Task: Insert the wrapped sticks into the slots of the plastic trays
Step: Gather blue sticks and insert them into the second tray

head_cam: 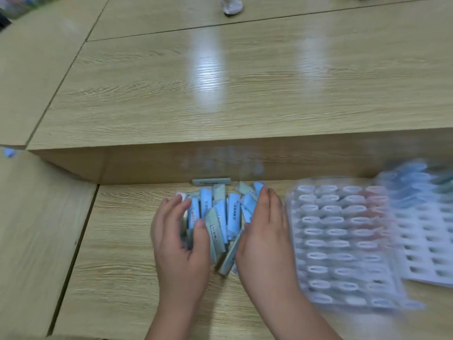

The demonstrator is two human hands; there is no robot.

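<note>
Pile of wrapped sticks (220,217) cupped on table (122,266)

Blue and pale green, the sticks lie in a loose heap between both hands. The left hand (180,244) has its grip curled on the heap's left side, thumb over the sticks. The right hand (264,236) presses flat with straight fingers, grip released. A blurred plastic tray (338,241) lies just right of it, with a second tray (426,241) beyond. One loose stick (211,181) rests against the raised step.
</note>
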